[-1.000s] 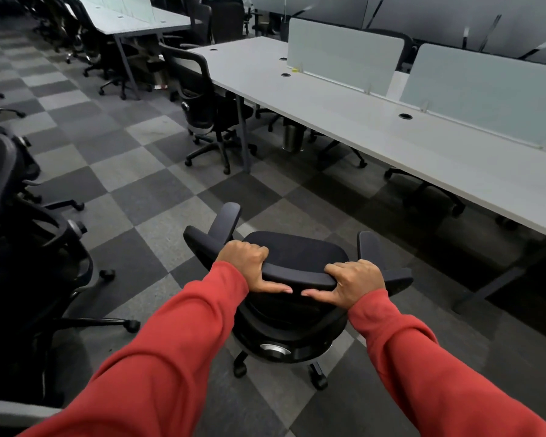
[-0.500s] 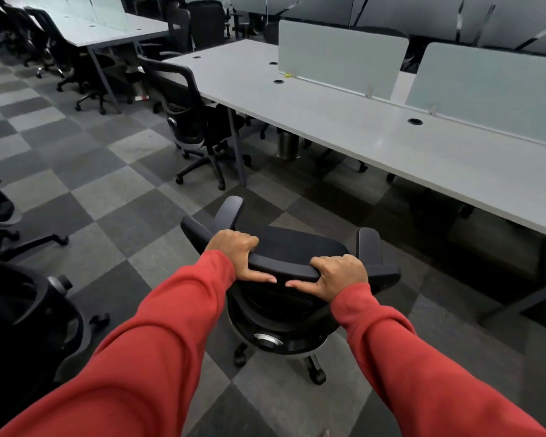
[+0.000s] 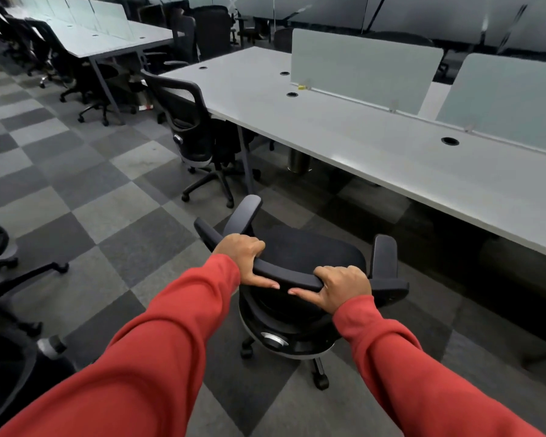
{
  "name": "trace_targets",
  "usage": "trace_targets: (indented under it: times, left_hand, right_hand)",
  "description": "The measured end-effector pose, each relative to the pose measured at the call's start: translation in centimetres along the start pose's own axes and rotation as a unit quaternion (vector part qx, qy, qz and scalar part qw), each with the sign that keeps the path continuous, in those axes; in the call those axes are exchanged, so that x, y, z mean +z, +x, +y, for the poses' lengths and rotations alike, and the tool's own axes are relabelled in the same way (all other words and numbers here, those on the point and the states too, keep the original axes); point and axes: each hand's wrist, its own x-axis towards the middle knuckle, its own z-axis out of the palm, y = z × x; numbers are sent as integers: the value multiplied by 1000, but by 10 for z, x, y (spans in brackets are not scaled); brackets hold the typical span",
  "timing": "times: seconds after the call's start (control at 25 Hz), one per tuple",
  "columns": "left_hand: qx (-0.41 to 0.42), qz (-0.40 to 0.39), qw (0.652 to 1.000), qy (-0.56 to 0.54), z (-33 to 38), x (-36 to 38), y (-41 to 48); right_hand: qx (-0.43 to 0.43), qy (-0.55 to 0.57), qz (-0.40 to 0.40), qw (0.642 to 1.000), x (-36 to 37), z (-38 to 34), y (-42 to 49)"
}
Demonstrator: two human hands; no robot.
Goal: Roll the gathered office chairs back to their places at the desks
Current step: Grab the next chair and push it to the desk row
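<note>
**Chair point(image 3: 300, 257) held by its back bar point(image 3: 284, 276), near the long desk point(image 3: 360, 146)**

Head view, looking down past 2 red sleeves point(image 3: 170, 342). Black chair out on the checked carpet point(image 3: 107, 216), near the white desk but not yet tucked under it, seat facing away from the person. Left hand point(image 3: 243, 257) wrapped over the top bar of the chair back, fingers curled on the far side, thumb lying straight along the near side. Right hand point(image 3: 344, 288) wrapped the same way, just beside the left, thumb tips nearly touching. Another black chair point(image 3: 193, 134) parked at the desk's corner, farther up. More chairs point(image 3: 0, 263) bunched at the left edge, apart from any desk.

Likely easy to roll on its small wheels point(image 3: 320, 383). Probably too heavy to lift, so better pushed. Stiff bar, good for holding; soft seat, no good for pushing. Apt to spin or swerve, so best gripped with both hands on the bar. Worth watching the 2 armrests point(image 3: 383, 253) near the desk edge.
</note>
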Motion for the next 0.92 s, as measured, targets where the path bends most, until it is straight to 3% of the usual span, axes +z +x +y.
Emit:
trace_targets:
  times: [0.28,0.6,0.92]
  left_hand:
    - [25,4,1000,-14,-84,25,71]
    - [80,-63,994,28,-163,37,150]
    - [117,-79,989,37,-231,58,232]
  right_hand:
    - [57,-58,-31,996,47,3,86]
    - [201,7,-201,959,71,5,188]
    - [202,-63,-232,949,114,22,279]
